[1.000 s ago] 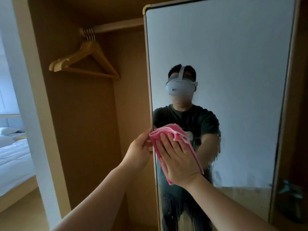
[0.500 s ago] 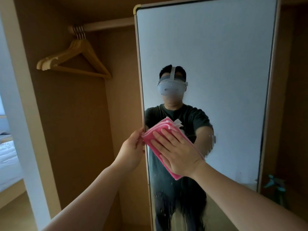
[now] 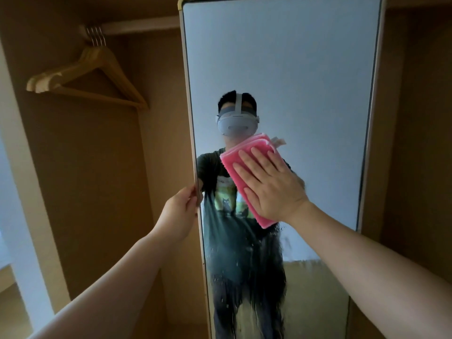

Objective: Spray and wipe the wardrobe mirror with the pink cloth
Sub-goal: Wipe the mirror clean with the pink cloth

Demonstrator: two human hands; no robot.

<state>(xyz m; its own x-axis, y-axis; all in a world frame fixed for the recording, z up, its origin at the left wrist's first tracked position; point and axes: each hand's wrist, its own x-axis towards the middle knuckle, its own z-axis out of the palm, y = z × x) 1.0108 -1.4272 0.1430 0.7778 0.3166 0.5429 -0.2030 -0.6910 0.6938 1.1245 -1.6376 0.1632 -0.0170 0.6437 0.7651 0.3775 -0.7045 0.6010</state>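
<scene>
Raised higher, folded pink cloth (image 3: 233, 163), droplet-streaked mirror (image 3: 305, 69)

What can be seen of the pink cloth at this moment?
The pink cloth is a folded, nubby-looking textile, with stacked layer edges showing along its top and a small white tag sticking out at the upper right corner. It lies flat against the mirror, tilted, around mid-height, left of centre. The right hand presses on it with straight, spread fingers, covering its middle. Droplets and streaks show on the glass below it.
</scene>
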